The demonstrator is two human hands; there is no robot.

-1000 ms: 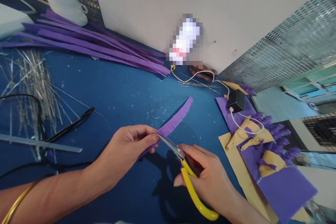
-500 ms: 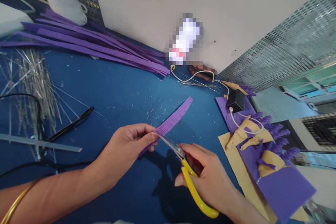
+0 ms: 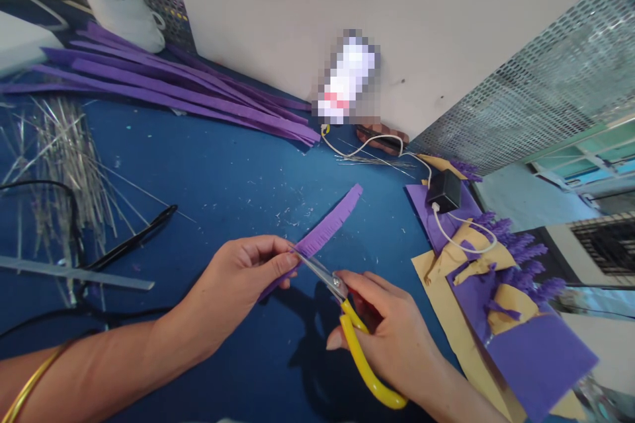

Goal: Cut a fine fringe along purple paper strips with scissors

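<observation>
Between the thumb and fingers of my left hand [image 3: 262, 266] is pinched a purple paper strip [image 3: 330, 223]. Its free end points up and to the right, with a row of fine cuts along its lower edge. My right hand [image 3: 391, 330] grips scissors with yellow handles [image 3: 367, 370]. The scissor blades [image 3: 320, 269] reach the lower edge of the strip right beside my left fingertips. The part of the strip behind my left hand is mostly hidden; a little shows below the fingers.
Long purple strips [image 3: 198, 92] lie at the back left, near a white mug-like container [image 3: 119, 10]. Thin wires [image 3: 69, 158] and a black cord lie at left. A phone [image 3: 347, 76] leans at the back. Purple flowers [image 3: 526, 258], wrapping paper and a black charger [image 3: 444, 190] are at right.
The scissor handles have swung slightly left and my right thumb has moved a little with them. My left hand and the strip stay nearly in place.
</observation>
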